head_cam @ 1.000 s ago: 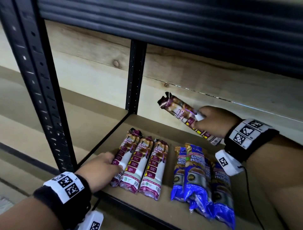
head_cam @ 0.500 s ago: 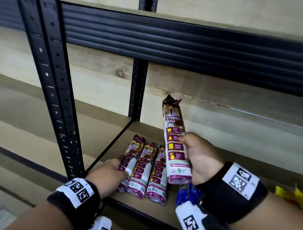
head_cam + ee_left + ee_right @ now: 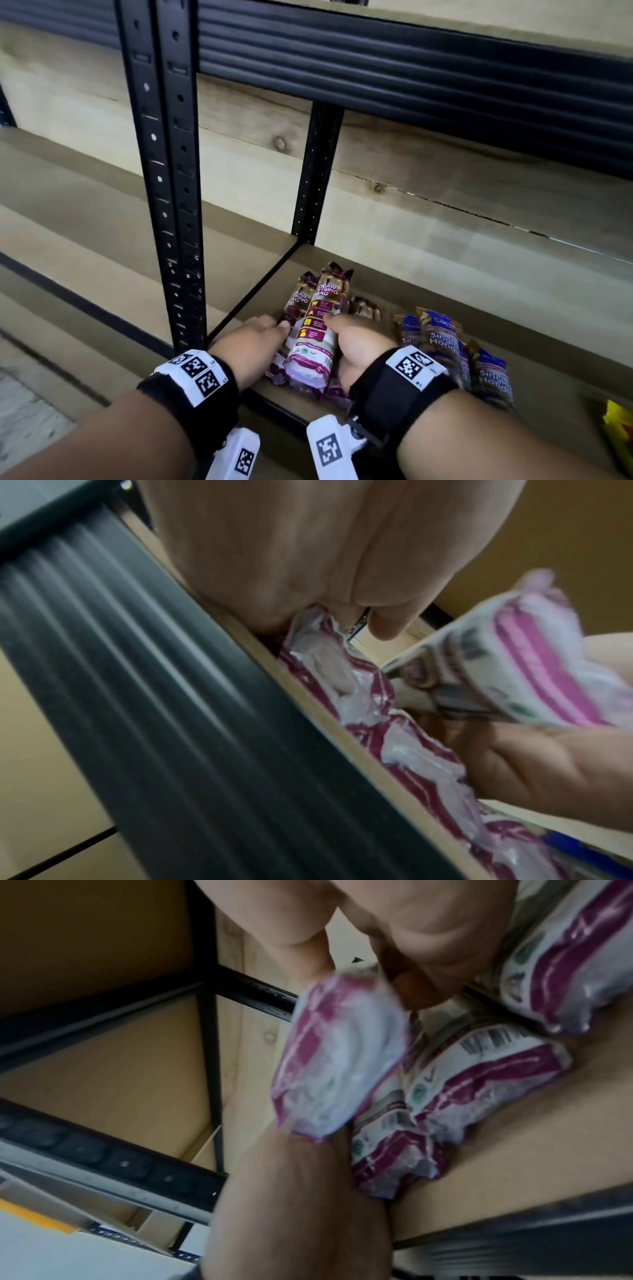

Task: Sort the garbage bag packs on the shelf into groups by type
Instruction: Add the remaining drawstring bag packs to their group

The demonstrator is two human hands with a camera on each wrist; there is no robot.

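We are gripping a purple drawstring pack (image 3: 313, 337) with our right hand (image 3: 359, 346), fingers curled around its right side, holding it just above the purple packs (image 3: 298, 301) lying on the shelf board (image 3: 445, 308). Our left hand (image 3: 250, 346) is resting beside it, curled fingertips touching the leftmost pack. Blue packs (image 3: 442, 339) are lying near, to the right.

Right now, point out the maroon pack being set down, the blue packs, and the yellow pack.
maroon drawstring pack (image 3: 315, 337), head view, middle of its printed front.
blue packs (image 3: 442, 339), head view, label of the top pack.
yellow pack (image 3: 618, 430), head view, its visible corner at the frame edge.
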